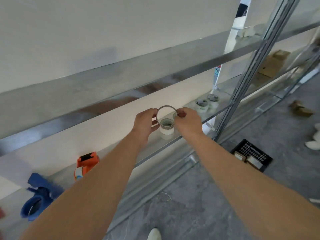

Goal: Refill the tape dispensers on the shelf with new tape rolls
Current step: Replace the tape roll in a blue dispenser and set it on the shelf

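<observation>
**Thin ring held over the shelf, head view.** A thin ring [167, 106] of grey-brown material stands on edge at the centre of the view, with its opening facing the camera, so the shelf and wall show through it. Its wall is narrow and carries little or no wound tape; whether it is a spent core or a nearly used roll cannot be told.

The left hand [145, 123] grips the ring's left side, thumb curled over the top and fingers curled beneath. The right hand [187, 121] pinches the right side between thumb and bent fingertips.

Directly below the ring, a white tape roll [167, 131] lies flat on the metal shelf [164, 146], its grey core facing upward. Farther right on the same shelf are two more pale tape rolls [201, 105], close together.

To the left along the shelf stands an orange tape dispenser [86, 163]. Beyond it, near the frame edge, is a blue tape dispenser [38, 196] with an open hoop, blurred.

On the grey floor to the right sits a black crate [259, 160] holding small boxes. Cardboard boxes [273, 64] lie on a neighbouring shelf bay. The toe of a white shoe [154, 235] shows at the bottom edge.
</observation>
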The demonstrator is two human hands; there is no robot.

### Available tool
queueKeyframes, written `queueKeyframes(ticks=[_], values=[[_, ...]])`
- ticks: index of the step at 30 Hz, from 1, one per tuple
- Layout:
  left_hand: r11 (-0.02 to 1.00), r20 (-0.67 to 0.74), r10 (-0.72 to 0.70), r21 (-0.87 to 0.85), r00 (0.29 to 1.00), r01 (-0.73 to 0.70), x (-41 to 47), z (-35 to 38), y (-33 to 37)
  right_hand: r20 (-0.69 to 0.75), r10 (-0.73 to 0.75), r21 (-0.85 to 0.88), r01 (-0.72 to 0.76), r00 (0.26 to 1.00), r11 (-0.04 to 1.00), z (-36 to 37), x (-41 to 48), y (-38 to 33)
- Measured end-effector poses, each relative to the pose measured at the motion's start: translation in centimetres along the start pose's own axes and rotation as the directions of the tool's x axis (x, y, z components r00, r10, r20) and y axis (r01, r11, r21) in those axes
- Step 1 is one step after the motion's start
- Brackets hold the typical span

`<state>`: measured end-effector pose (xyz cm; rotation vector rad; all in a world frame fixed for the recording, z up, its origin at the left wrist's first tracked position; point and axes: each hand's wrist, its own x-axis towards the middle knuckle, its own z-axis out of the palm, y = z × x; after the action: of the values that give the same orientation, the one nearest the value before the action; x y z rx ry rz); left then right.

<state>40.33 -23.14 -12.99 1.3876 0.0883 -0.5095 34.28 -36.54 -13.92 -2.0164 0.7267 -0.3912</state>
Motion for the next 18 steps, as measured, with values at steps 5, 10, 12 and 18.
queueKeyframes(ticks=[5,10,12,18], values=[[0.998,0.066,-0.047,0.050,0.997,0.043,5.2,3.6,-0.1,-0.056,0.087,-0.011,-0.088,0.995,0.996,-1.3,4.4,1.4],[0.994,0.062,-0.094,0.058,0.994,0.090,9.3,7.9,-0.4,-0.097,0.147,-0.001,-0.147,0.984,0.989,-3.4,8.4,3.3],[0.993,0.063,-0.104,0.054,0.993,0.101,10.7,9.6,-0.8,-0.106,0.162,0.014,-0.162,0.981,0.987,-4.2,10.4,4.5],[0.993,0.005,-0.104,0.063,0.995,0.103,14.6,14.7,-2.5,-0.044,0.175,0.001,-0.176,0.984,0.984,-6.2,16.1,8.5]])
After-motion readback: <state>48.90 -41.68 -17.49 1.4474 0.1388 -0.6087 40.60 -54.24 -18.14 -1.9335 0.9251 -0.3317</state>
